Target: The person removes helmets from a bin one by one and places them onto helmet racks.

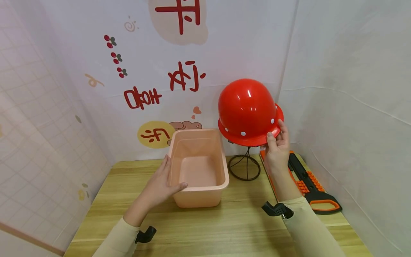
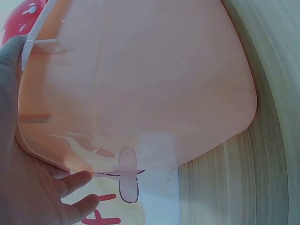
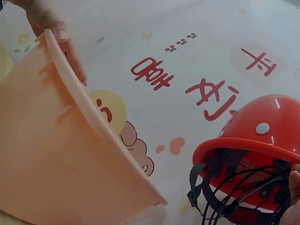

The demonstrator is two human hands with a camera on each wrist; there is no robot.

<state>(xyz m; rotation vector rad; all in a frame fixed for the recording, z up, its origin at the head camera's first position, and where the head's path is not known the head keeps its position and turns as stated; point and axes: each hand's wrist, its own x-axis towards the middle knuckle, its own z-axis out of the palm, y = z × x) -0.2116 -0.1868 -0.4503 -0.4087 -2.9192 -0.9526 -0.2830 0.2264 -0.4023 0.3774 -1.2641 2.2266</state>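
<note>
here, left hand grips the near left corner of the pink plastic bin: thumb hooked over the rim, fingers along the outer wall. the bin sits on the wooden table, tipped a little toward the person, its far end lifted; nothing shows inside it. from the left wrist view the bin's pale underside fills most of the frame, fingertips curled just under its edge.

right hand pinches the brim of the red hard hat, thumb on the underside, fingers on the outer edge. the hat rests on a black wire stand, just left of that hand and right of the bin. right wrist view shows the hat's black inner straps and the bin wall close by.

behind the right forearm, an orange and black hand saw lies flat on the table by the white wall.
</note>
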